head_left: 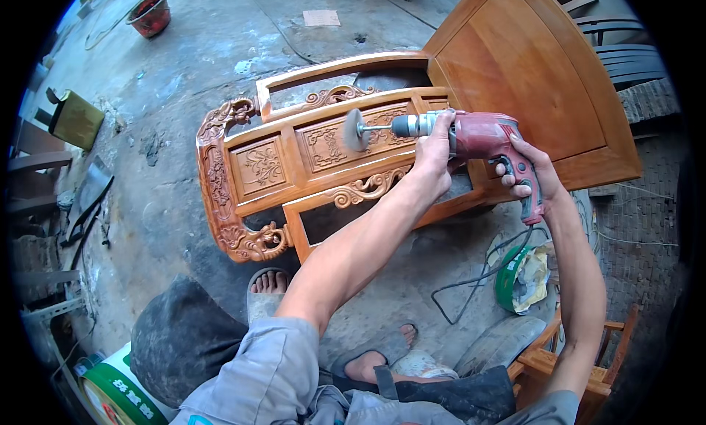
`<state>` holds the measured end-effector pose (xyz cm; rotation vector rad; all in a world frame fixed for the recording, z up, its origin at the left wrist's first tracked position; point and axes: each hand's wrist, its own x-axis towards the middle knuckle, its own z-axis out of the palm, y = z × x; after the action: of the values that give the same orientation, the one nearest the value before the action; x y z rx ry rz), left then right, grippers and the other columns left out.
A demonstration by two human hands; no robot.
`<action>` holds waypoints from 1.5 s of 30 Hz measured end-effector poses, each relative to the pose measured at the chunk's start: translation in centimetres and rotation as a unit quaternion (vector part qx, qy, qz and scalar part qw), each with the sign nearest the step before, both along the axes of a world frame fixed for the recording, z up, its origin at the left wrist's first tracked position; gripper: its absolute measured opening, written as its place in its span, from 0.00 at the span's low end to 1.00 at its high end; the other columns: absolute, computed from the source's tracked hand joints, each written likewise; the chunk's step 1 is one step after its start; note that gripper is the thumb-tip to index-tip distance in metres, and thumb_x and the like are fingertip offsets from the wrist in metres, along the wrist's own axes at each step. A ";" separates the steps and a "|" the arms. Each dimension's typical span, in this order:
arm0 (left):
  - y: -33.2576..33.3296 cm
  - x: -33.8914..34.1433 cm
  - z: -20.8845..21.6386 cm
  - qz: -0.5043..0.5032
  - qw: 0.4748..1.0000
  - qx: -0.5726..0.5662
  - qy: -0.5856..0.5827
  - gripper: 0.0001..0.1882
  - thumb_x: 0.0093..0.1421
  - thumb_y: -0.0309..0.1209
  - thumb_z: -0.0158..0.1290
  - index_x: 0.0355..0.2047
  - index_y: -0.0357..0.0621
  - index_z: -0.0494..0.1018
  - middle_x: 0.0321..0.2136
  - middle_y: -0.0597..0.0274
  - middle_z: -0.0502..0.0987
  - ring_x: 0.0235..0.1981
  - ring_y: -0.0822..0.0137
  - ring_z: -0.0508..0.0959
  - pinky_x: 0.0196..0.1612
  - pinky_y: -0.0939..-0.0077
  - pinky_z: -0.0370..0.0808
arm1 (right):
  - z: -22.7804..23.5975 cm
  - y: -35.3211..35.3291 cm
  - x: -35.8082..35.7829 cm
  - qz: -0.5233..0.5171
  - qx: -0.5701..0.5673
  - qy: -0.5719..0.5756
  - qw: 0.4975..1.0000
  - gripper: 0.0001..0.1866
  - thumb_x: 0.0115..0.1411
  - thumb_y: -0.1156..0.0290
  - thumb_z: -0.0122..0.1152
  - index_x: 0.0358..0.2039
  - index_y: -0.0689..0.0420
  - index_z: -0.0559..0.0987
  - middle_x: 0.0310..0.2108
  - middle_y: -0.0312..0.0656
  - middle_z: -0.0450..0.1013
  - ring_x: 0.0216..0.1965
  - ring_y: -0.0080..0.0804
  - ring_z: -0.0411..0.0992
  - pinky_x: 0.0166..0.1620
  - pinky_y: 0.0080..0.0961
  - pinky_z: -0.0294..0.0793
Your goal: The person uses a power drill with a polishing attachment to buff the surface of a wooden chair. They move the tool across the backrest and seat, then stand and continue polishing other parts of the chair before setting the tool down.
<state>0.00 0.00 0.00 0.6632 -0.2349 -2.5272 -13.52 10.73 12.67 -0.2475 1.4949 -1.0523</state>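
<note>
A red corded electric drill (pixel 482 134) is held level over a carved wooden chair. My right hand (pixel 531 164) wraps round its pistol grip, near the trigger. My left hand (pixel 435 149) grips the front of the drill, just behind the chuck (pixel 407 125). From the chuck a thin shaft leads to a round polishing wheel (pixel 354 133), blurred at its rim. The wheel is in front of the carved back panel (pixel 334 140); whether it touches the wood I cannot tell. The chair (pixel 213 168) lies on its back, its broad seat (pixel 529 79) standing up at the right.
The drill's black cord (pixel 471 284) loops down beside a green-rimmed bucket (pixel 507 278). A small wooden stool (pixel 610 351) stands at the lower right, a white and green bucket (pixel 121 392) at the lower left. Farther off are a yellowish can (pixel 79 120) and a reddish basin (pixel 149 17).
</note>
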 end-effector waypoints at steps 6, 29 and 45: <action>1.4 -0.1 0.3 -0.009 1.000 0.021 0.014 0.15 0.65 0.48 0.51 0.46 0.59 0.78 0.44 0.66 0.79 0.46 0.67 0.76 0.50 0.57 0.74 | 1.1 0.9 -0.2 0.005 0.041 0.020 0.999 0.22 0.67 0.51 0.56 0.46 0.59 0.74 0.28 0.42 0.77 0.20 0.22 0.74 0.12 0.10 0.66; 0.7 -1.6 1.5 -0.022 0.998 0.021 0.048 0.15 0.66 0.48 0.52 0.46 0.57 0.77 0.43 0.67 0.79 0.45 0.67 0.76 0.51 0.59 0.74 | 2.8 0.7 -0.1 -0.023 0.023 0.074 0.997 0.21 0.67 0.51 0.57 0.45 0.58 0.73 0.28 0.40 0.76 0.20 0.21 0.73 0.12 0.10 0.66; -0.6 -2.3 1.5 -0.002 0.999 0.011 0.052 0.16 0.65 0.50 0.53 0.46 0.58 0.78 0.42 0.65 0.79 0.44 0.65 0.78 0.47 0.55 0.77 | 3.0 -0.6 -0.6 -0.006 0.013 0.066 0.998 0.22 0.66 0.51 0.58 0.45 0.60 0.74 0.29 0.39 0.76 0.22 0.20 0.73 0.14 0.10 0.68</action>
<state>-2.33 -0.63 1.49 0.5380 -0.1710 -2.5623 -14.11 10.11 15.68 -0.2953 1.6298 -1.0430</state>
